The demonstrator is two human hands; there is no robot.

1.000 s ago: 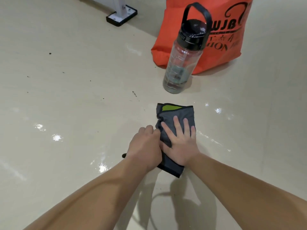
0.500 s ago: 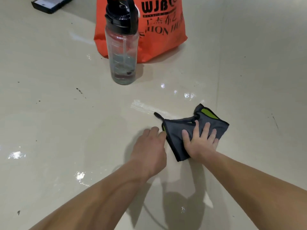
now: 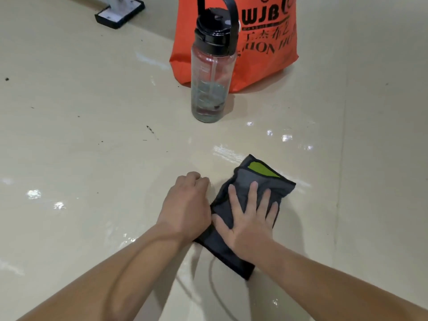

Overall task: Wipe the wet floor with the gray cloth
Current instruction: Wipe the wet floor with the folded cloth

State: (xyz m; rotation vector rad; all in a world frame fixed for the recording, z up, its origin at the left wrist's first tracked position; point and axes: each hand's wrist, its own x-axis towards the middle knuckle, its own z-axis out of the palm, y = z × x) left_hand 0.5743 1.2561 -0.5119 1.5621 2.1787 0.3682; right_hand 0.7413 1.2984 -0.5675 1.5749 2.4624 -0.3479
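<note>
A folded gray cloth (image 3: 278,184) with black trim and a lime-green patch lies on the glossy beige floor at centre right. My right hand (image 3: 247,225) presses flat on it, fingers spread. My left hand (image 3: 185,205) is curled with its knuckles on the floor; it touches the cloth's left edge and seems to pinch it. Wet streaks (image 3: 225,152) glint on the floor just beyond the cloth, and more shine shows near my forearms.
A clear water bottle (image 3: 210,72) with a black lid and loop handle stands beyond the cloth. An orange printed bag (image 3: 261,56) leans behind it. A black-and-white post foot (image 3: 119,11) sits at the top left. Dark specks (image 3: 150,129) dot the floor on the left.
My right hand slid the cloth out to the right, away from my left hand, then back until the cloth's edge meets the left hand again. The view shifted with it.
</note>
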